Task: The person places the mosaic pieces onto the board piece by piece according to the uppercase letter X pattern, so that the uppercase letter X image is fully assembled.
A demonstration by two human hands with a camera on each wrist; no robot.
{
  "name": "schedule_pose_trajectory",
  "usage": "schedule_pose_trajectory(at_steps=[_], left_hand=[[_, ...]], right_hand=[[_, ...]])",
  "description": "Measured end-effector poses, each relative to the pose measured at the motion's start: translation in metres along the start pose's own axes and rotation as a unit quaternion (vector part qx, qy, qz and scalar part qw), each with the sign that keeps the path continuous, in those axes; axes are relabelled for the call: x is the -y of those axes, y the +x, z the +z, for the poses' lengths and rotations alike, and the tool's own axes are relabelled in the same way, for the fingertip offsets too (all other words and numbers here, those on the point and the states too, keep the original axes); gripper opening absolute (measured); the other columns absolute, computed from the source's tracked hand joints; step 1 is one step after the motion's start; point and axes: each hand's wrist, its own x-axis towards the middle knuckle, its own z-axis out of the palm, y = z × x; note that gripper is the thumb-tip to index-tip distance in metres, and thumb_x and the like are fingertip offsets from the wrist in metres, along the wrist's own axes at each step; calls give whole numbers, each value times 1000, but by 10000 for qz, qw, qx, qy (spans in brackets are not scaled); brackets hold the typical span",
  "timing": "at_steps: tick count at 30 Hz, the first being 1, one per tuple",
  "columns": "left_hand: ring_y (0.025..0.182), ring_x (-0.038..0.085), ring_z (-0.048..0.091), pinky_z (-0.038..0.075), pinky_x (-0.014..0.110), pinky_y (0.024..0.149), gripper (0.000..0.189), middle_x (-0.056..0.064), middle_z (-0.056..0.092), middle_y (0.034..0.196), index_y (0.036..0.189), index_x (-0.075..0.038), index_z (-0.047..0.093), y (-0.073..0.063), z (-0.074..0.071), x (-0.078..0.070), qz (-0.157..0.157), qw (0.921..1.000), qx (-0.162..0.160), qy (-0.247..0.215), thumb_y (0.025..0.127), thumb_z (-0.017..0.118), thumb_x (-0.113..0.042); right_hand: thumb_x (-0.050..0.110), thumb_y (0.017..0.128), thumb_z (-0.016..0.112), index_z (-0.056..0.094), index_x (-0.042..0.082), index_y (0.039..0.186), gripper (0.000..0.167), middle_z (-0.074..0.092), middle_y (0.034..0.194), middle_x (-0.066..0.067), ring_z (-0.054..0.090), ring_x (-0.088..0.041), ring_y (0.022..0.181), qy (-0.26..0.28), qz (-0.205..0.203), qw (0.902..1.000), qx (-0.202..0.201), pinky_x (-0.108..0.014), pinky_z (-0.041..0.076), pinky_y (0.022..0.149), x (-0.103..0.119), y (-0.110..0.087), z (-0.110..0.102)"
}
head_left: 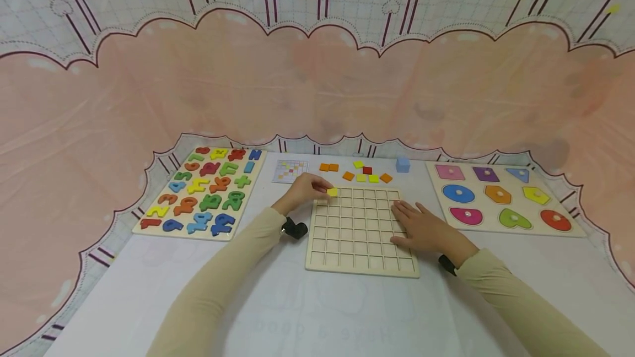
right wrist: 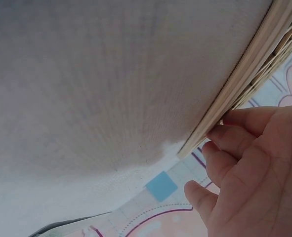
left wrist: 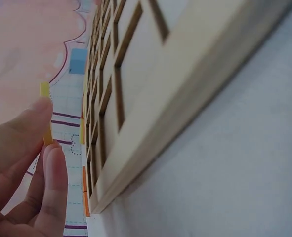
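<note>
Between thumb and fingertips, my left hand [head_left: 305, 189] pinches a small yellow square tile [head_left: 332, 193] at the top left corner of a wooden grid board [head_left: 361, 236]. In the left wrist view the tile [left wrist: 45, 90] is seen edge-on, standing out past the thumb, with the board's raised frame [left wrist: 185, 64] beside it. My right hand [head_left: 421, 228] rests on the board's right side, fingers stretched over the frame. Its fingertips meet the board's edge [right wrist: 225, 89] in the right wrist view. The grid squares that show hold no tiles.
Behind the board lie loose orange tiles [head_left: 329, 167], yellow tiles [head_left: 367, 178] and a red tile [head_left: 367, 170]. A pattern card [head_left: 288, 171] and a blue cube [head_left: 403, 165] flank them. A number puzzle board [head_left: 161, 230] lies left, a shape puzzle board [head_left: 541, 225] right.
</note>
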Motion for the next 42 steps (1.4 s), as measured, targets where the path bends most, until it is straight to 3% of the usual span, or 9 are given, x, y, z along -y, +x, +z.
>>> schedule_pose_trajectory(at_steps=[12, 31, 42], left_hand=[[75, 7, 60, 48, 18, 71, 27, 6, 72, 90, 98, -4, 73, 2, 8, 1, -208, 9981, 370, 453, 72, 80, -11], [68, 5, 53, 43, 14, 61, 24, 3, 68, 79, 94, -3, 74, 9, 9, -2, -160, 9953, 508, 812, 72, 80, -8], [70, 7, 56, 47, 16, 66, 21, 1, 69, 79, 92, -8, 75, 9, 6, -1, -205, 9958, 594, 673, 72, 81, -11]], right_hand=[[52, 91, 50, 29, -4, 145, 81, 29, 152, -21, 26, -37, 141, -25, -7, 10000, -46, -56, 16, 114, -2, 0, 0], [50, 90, 51, 29, -5, 144, 80, 28, 152, -22, 26, -37, 141, 9, 8, 10000, 5, -57, 17, 114, 0, 0, -1], [46, 91, 53, 29, -7, 143, 78, 28, 151, -24, 26, -39, 140, 127, -54, 9999, -44, -58, 17, 113, 3, -2, -6]])
